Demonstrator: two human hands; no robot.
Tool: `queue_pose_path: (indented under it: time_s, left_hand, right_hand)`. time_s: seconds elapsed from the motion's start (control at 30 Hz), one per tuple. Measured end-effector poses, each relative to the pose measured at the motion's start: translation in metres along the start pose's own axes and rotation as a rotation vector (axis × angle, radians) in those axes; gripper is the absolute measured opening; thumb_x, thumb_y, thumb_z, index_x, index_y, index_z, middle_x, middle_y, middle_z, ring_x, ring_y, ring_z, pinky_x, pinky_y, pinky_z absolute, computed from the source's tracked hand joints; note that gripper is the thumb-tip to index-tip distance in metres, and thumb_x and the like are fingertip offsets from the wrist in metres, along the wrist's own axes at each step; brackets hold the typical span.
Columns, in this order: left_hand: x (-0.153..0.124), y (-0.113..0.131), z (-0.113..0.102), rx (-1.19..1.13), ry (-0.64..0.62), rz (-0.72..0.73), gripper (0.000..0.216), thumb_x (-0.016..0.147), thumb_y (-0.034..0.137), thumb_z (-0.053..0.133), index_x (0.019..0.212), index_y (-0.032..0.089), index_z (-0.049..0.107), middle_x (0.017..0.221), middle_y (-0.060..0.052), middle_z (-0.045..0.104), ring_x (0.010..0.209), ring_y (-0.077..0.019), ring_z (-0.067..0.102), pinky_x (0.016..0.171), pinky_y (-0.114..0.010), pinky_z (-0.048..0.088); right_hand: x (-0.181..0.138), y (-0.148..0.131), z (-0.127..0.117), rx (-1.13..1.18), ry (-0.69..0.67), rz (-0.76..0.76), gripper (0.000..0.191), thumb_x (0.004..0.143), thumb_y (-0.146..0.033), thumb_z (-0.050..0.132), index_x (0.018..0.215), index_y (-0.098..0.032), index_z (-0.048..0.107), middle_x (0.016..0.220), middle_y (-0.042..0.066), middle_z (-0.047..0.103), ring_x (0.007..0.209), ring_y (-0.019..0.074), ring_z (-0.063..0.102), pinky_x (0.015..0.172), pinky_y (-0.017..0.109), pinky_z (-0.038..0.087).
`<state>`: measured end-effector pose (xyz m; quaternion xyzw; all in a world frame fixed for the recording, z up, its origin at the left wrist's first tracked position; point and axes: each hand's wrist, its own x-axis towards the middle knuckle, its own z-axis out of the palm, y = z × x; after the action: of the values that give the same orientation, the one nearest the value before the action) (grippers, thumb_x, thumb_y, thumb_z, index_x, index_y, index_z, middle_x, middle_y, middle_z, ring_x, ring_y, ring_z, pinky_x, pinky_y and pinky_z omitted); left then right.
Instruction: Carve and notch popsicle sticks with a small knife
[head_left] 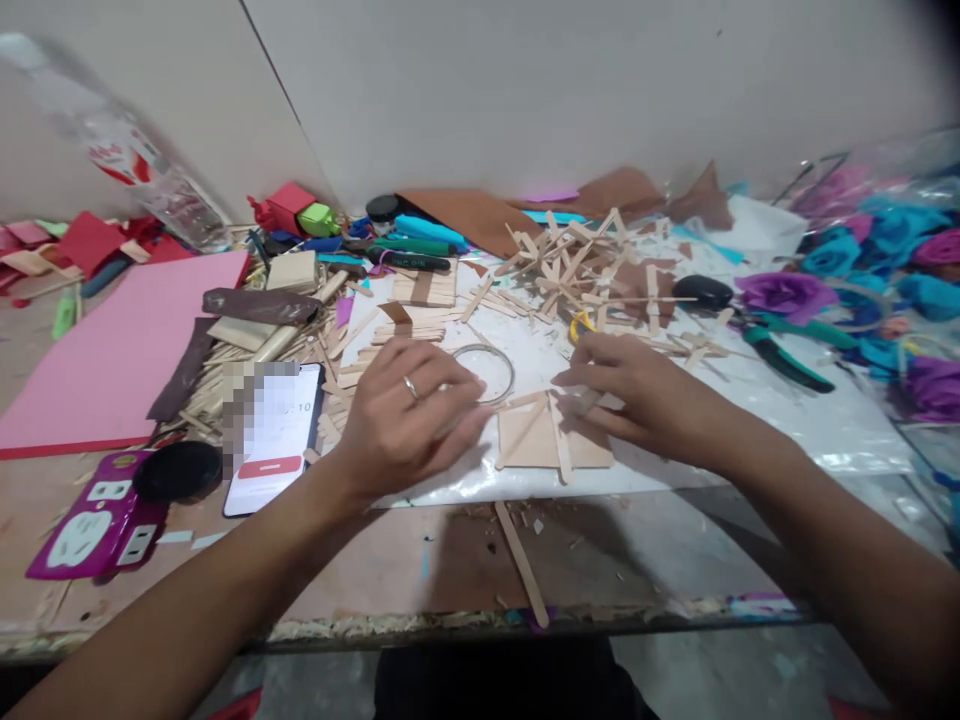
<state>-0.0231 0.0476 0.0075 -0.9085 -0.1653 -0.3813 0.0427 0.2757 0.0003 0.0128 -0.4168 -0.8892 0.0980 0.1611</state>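
Note:
In the head view a small flat wooden board (592,453) lies on white plastic sheeting, with narrow craft sticks (560,445) crossing over it. My left hand (409,420) is to the left of the board. Its fingers are closed around the left end of a stick beside the board. On the other side my right hand (634,390) has its fingers curled together above the board's upper right, around a small pale thing too blurred to name. A thin metal ring (513,372) lies just behind my left fingertips.
Craft-stick pieces (562,265) are heaped at the back. Pliers (787,358) and paper flowers (787,297) are on the right. To the left are a phone (281,430), a black round lid (178,471) and pink foam sheets (127,350). A loose stick (523,565) reaches the table's front edge.

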Motion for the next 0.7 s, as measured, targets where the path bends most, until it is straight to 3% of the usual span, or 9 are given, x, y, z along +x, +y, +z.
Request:
queue_pose_path:
  time_s: [0.1, 0.2, 0.4, 0.57, 0.7]
  left_hand:
    - [0.001, -0.010, -0.003, 0.087, -0.057, -0.070, 0.006, 0.095, 0.020, 0.062, 0.094, 0.020, 0.068, 0.085, -0.005, 0.075, 0.082, -0.0217, 0.069, 0.080, -0.040, 0.051]
    - [0.001, -0.019, -0.003, 0.147, -0.126, -0.101, 0.012, 0.096, 0.019, 0.056, 0.099, 0.018, 0.068, 0.091, -0.007, 0.076, 0.087, -0.0233, 0.070, 0.083, -0.041, 0.050]
    - [-0.001, -0.028, -0.003, 0.312, -0.417, -0.087, 0.021, 0.100, 0.022, 0.050, 0.110, 0.016, 0.068, 0.104, -0.011, 0.075, 0.098, -0.0276, 0.070, 0.082, -0.040, 0.046]
    - [0.001, -0.042, -0.019, 0.310, -0.414, -0.224, 0.022, 0.098, 0.016, 0.049, 0.110, 0.017, 0.067, 0.104, -0.009, 0.076, 0.092, -0.0236, 0.069, 0.082, -0.037, 0.045]
    - [0.004, -0.049, -0.033, 0.221, -0.524, -0.299, 0.018, 0.096, 0.018, 0.054, 0.105, 0.017, 0.070, 0.087, -0.006, 0.072, 0.075, -0.0187, 0.063, 0.070, -0.030, 0.042]
  right_hand:
    - [0.003, -0.008, 0.008, 0.014, 0.030, -0.014, 0.022, 0.102, -0.030, 0.058, 0.112, -0.019, 0.075, 0.098, 0.010, 0.060, 0.085, 0.0226, 0.057, 0.077, 0.036, 0.043]
    - [0.004, -0.017, 0.016, 0.019, 0.022, -0.046, 0.025, 0.101, -0.033, 0.060, 0.117, -0.020, 0.075, 0.105, 0.012, 0.060, 0.087, 0.0227, 0.058, 0.080, 0.037, 0.045]
    - [0.003, -0.026, 0.023, 0.011, 0.011, -0.092, 0.027, 0.103, -0.032, 0.056, 0.117, -0.019, 0.074, 0.113, 0.014, 0.058, 0.083, 0.0211, 0.056, 0.078, 0.037, 0.045]
    - [0.002, -0.022, 0.023, 0.026, 0.009, -0.101, 0.026, 0.103, -0.031, 0.054, 0.113, -0.020, 0.076, 0.112, 0.014, 0.057, 0.083, 0.0210, 0.057, 0.076, 0.036, 0.044]
    - [0.002, -0.020, 0.023, 0.013, 0.036, -0.101, 0.024, 0.101, -0.027, 0.055, 0.110, -0.022, 0.077, 0.113, 0.013, 0.057, 0.082, 0.0205, 0.057, 0.075, 0.036, 0.045]
